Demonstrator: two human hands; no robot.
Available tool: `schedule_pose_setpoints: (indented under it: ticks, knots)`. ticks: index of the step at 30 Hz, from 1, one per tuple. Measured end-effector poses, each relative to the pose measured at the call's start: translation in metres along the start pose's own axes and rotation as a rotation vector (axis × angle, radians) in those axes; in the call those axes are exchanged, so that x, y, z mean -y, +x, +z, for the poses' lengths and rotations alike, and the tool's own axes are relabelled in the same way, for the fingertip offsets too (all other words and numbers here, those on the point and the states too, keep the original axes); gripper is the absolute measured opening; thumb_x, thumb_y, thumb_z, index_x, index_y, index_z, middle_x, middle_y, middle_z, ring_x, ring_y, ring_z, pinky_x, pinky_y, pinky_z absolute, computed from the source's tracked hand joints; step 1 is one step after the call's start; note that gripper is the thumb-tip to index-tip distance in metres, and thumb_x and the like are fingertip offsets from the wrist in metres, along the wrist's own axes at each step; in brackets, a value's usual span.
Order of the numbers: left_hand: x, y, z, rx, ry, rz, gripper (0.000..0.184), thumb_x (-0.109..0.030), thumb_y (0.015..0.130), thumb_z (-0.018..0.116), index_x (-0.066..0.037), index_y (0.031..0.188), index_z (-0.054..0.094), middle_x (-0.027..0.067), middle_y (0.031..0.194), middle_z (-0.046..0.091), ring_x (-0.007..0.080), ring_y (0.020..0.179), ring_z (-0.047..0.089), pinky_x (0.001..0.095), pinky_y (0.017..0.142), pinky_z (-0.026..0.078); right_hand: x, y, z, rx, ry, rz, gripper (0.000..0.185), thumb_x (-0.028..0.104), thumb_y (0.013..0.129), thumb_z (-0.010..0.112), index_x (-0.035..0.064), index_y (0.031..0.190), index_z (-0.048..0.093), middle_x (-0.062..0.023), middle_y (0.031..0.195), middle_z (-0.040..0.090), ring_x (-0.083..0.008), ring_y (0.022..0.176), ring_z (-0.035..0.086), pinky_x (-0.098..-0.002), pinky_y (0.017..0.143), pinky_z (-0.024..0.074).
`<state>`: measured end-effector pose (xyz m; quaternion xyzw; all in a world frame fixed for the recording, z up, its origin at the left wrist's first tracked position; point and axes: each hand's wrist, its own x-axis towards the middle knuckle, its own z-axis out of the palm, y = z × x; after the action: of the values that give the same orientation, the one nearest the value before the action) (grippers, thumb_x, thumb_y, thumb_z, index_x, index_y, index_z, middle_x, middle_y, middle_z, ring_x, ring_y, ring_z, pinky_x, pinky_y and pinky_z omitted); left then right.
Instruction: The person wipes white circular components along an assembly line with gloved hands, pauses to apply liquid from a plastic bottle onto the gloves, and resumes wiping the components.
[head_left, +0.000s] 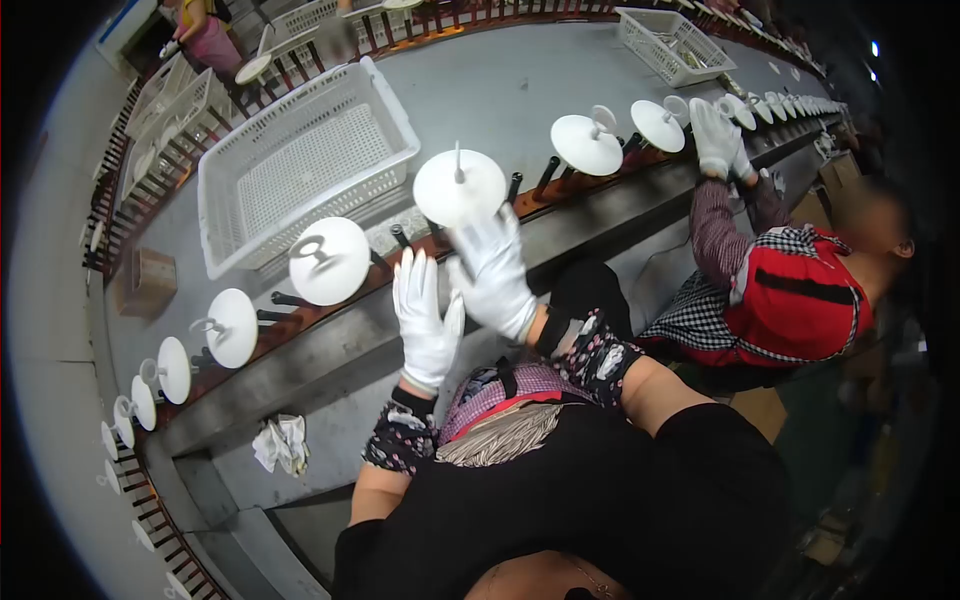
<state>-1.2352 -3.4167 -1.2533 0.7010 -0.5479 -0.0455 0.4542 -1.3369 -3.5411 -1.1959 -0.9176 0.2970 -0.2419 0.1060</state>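
White work gloves cover both my hands. My left hand (424, 325) is raised at the conveyor's near edge, fingers stretched out and nothing in it. Close beside it, my right hand (490, 275) is slightly blurred, its fingers spread. The right fingertips overlap the lower edge of a white disc (438, 185) with an upright stem; whether they touch it I cannot tell. Left of my hands stands another white disc (345, 265) with a ring-shaped handle on it. Both discs sit along the conveyor rail (540, 208) among dark upright pegs.
Behind the rail stands a white perforated crate (215, 205). A smaller crate (655, 50) sits further back. A cardboard box (147, 283) is at the left, and a crumpled white cloth (283, 445) lies below the rail. At right sits a co-worker (800, 290) with gloved hands raised.
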Motion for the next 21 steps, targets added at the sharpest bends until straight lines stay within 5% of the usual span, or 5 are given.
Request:
schedule_pose_setpoints:
  ticks: [4,7,11,17,21]
  knots:
    - [-0.015,0.075,0.021,-0.028,0.158,0.038,0.074,-0.028,0.099,0.074,0.005,0.158,0.045,0.0278,0.164,0.043,0.0455,0.155,0.037,0.0525,0.129,0.028,-0.04,0.029,0.0,-0.153,-0.03,-0.005,0.052,0.033,0.092,0.068,0.0057,0.136,0.064,-0.0169,0.142,0.062,-0.0361,0.141,0.051,-0.0571,0.124,0.0296]
    - [-0.017,0.145,-0.003,0.147,-0.008,-0.101,0.051,-0.034,0.099,0.072,0.001,0.135,0.066,0.0258,0.135,0.067,0.0427,0.126,0.063,0.05,0.108,0.049,-0.04,0.072,0.022,-0.001,0.135,-0.03,0.045,0.036,0.092,0.066,0.0116,0.13,0.067,-0.0109,0.134,0.068,-0.0289,0.135,0.059,-0.0522,0.119,0.0373]
    - [0.009,0.139,-0.014,0.113,-0.152,-0.217,0.039,-0.03,0.101,0.072,0.001,0.125,0.072,0.0234,0.126,0.072,0.0381,0.117,0.069,0.0434,0.102,0.054,-0.037,0.1,0.054,0.238,0.265,-0.069,0.02,0.033,0.085,0.069,0.0144,0.086,0.077,-0.0135,0.087,0.077,-0.0358,0.095,0.074,-0.0431,0.096,0.0557]
    - [0.01,0.051,-0.007,-0.315,0.143,0.035,0.052,-0.02,0.1,0.066,0.002,0.146,0.061,0.0245,0.149,0.061,0.0443,0.146,0.049,0.0548,0.126,0.032,0.007,0.021,0.045,-0.279,0.253,-0.212,0.047,0.024,0.09,0.062,0.0054,0.132,0.069,-0.0166,0.139,0.067,-0.0336,0.136,0.058,-0.0526,0.121,0.0376]
    - [-0.004,-0.018,0.029,-0.185,0.227,0.038,0.058,-0.017,0.097,0.062,0.005,0.15,0.054,0.0277,0.157,0.05,0.0487,0.154,0.036,0.0599,0.128,0.027,-0.011,-0.034,0.013,0.002,0.042,-0.246,0.054,0.026,0.09,0.063,0.0052,0.14,0.064,-0.0182,0.148,0.061,-0.0366,0.145,0.051,-0.0631,0.124,0.0287]
